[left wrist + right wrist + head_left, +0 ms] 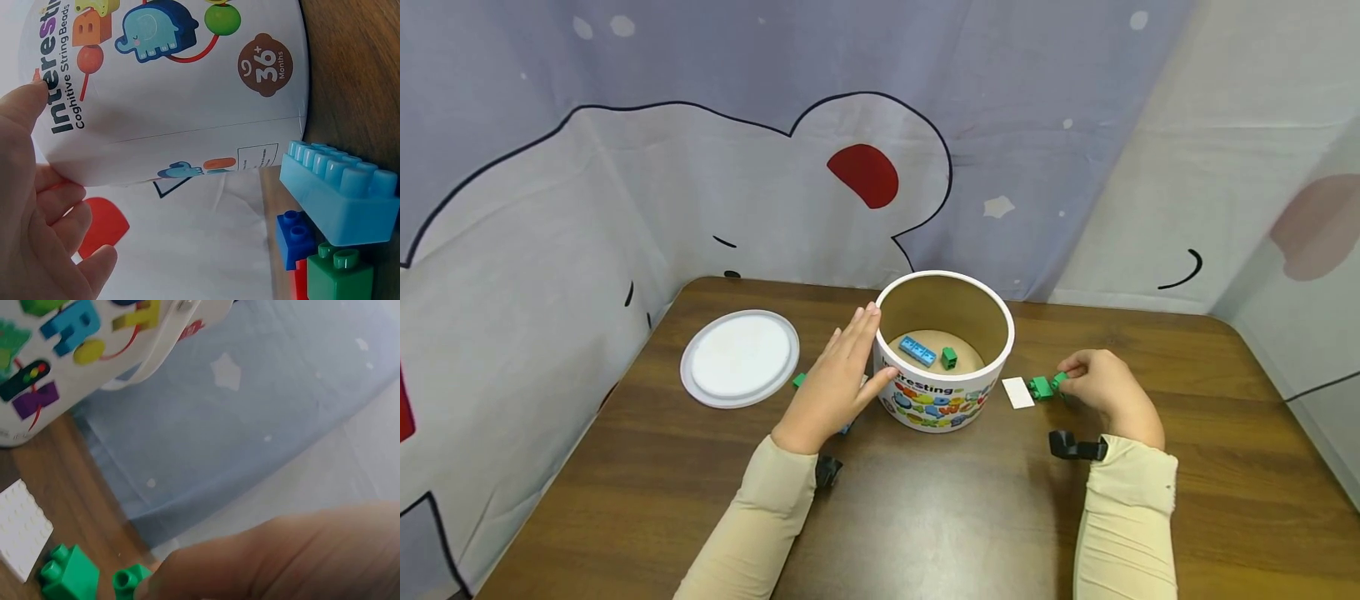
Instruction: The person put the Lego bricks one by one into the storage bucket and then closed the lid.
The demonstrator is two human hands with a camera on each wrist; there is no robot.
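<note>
A round white bucket (936, 402) with colourful printing stands on the table, its top uncovered. Inside lie a blue block (917, 351) and a green block (949, 358). My left hand (835, 379) rests against the bucket's left side, fingers extended. To the right of the bucket, my right hand (1108, 396) pinches a small green block (128, 582) between thumb and fingers. Close beside it sits another green block (1040, 387), next to a white studded plate (1018, 392). The fingers partly hide the pinched block.
Left of the bucket, largely behind my left hand, are a long light-blue block (340, 203), a dark blue block (294, 240), a green block (340, 278) and a red piece (300, 284). A round white lid (741, 358) lies farther left. A printed cloth (760, 192) hangs behind the table.
</note>
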